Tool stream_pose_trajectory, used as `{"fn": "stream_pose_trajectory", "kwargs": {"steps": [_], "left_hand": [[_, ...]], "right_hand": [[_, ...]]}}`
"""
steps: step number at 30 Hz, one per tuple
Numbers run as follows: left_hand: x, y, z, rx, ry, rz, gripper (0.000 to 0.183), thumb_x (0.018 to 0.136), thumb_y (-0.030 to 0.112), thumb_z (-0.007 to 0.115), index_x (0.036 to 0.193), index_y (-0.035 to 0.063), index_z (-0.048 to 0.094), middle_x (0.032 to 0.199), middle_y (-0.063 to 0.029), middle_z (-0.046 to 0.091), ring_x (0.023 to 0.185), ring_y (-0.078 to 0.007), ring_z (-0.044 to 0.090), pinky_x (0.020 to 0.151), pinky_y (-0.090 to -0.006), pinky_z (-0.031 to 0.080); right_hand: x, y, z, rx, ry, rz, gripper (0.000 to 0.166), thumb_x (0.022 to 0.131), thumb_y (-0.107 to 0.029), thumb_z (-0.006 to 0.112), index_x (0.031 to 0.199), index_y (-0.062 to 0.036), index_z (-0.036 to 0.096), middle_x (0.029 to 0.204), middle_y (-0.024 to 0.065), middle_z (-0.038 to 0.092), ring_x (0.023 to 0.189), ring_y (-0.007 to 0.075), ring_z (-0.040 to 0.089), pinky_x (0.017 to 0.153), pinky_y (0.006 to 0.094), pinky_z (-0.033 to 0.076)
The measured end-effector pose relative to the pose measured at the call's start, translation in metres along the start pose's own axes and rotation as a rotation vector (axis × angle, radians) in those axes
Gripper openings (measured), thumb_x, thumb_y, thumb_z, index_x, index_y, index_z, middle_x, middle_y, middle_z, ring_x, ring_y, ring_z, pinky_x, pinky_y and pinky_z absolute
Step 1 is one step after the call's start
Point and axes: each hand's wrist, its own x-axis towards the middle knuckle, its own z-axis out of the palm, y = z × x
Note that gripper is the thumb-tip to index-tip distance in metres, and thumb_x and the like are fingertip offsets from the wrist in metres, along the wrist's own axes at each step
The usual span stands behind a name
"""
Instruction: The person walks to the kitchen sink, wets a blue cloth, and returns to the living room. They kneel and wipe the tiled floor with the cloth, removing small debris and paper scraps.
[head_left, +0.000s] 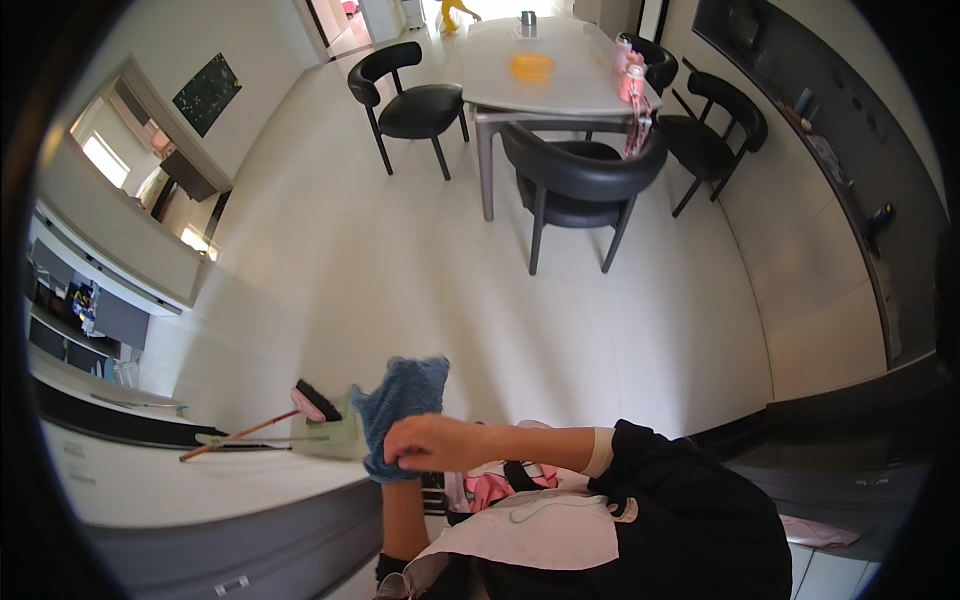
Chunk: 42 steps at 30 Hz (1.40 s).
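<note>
A blue textured cloth (405, 397) hangs up and forward over my left hand, whose wrist and forearm (403, 517) come up from below; the cloth hides the hand itself. My right hand (431, 444) reaches across from the right with its fingers curled on the lower part of the cloth. Both hands are close together in front of my body. Below them lie the pale apron (562, 536) and pink fabric (491, 484) at my front.
A broom (315, 401) and a green dustpan (334, 431) are at the left, near a white counter (225, 487) with grey drawers. Ahead, black chairs (581, 172) surround a dining table (562, 94). A dark countertop (847, 150) runs along the right. A doorway opens at the left.
</note>
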Motion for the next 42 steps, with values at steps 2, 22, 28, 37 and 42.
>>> {"fn": "stream_pose_trajectory", "kwargs": {"steps": [2, 22, 28, 37, 42], "left_hand": [[0.046, 0.048, 0.018, 0.149, -0.063, 0.022, 0.025, 0.095, 0.022, 0.053, 0.109, 0.0053, 0.043, 0.093, -0.0047, 0.052, 0.079, -0.015, 0.053, 0.068, -0.0299, 0.048], [0.469, 0.313, 0.172, 1.651, -0.153, 0.707, 0.076, 0.096, 0.048, 0.04, 0.147, -0.0042, 0.019, 0.154, -0.0186, 0.022, 0.145, -0.0339, 0.013, 0.115, -0.0512, 0.005], [0.572, 0.349, 0.161, 1.313, -0.274, 0.61, 0.075, 0.099, 0.046, 0.035, 0.148, -0.0053, 0.012, 0.154, -0.0258, 0.016, 0.145, -0.037, 0.01, 0.116, -0.0432, 0.007], [0.779, 0.468, 0.131, 1.159, -0.382, 0.557, 0.073, 0.1, 0.039, 0.038, 0.149, -0.0056, 0.005, 0.154, -0.0285, 0.013, 0.144, -0.0394, 0.012, 0.116, -0.0384, 0.01], [0.878, 0.54, 0.134, 1.07, -0.559, 0.488, 0.074, 0.098, 0.032, 0.05, 0.15, -0.0022, 0.01, 0.153, -0.0275, 0.015, 0.145, -0.0368, 0.012, 0.116, -0.0379, 0.011]], "right_hand": [[0.043, 0.014, -0.035, 0.044, 0.22, 0.155, 0.015, 0.085, -0.004, 0.059, 0.099, -0.0021, 0.064, 0.102, 0.0086, 0.062, 0.09, 0.0202, 0.06, 0.079, 0.0312, 0.049], [0.474, 0.199, -0.277, 1.105, 0.976, -0.515, 0.074, 0.092, -0.057, 0.041, 0.142, -0.006, 0.024, 0.148, 0.0143, 0.017, 0.138, 0.0267, 0.014, 0.108, 0.0426, 0.009], [0.548, 0.272, -0.336, 2.476, 0.318, -1.213, 0.088, 0.09, -0.066, 0.035, 0.151, -0.0052, 0.016, 0.158, 0.0156, 0.009, 0.147, 0.0294, 0.004, 0.116, 0.0422, 0.003], [0.716, 0.381, -0.493, 1.405, 0.258, -0.145, 0.067, 0.081, -0.059, 0.047, 0.128, -0.0126, 0.036, 0.132, 0.01, 0.031, 0.125, 0.0252, 0.023, 0.099, 0.0382, 0.019], [0.821, 0.373, -0.549, 1.102, 0.58, -0.038, 0.048, 0.077, -0.048, 0.053, 0.11, -0.0143, 0.045, 0.113, 0.0063, 0.039, 0.108, 0.0221, 0.034, 0.084, 0.037, 0.026]]}}
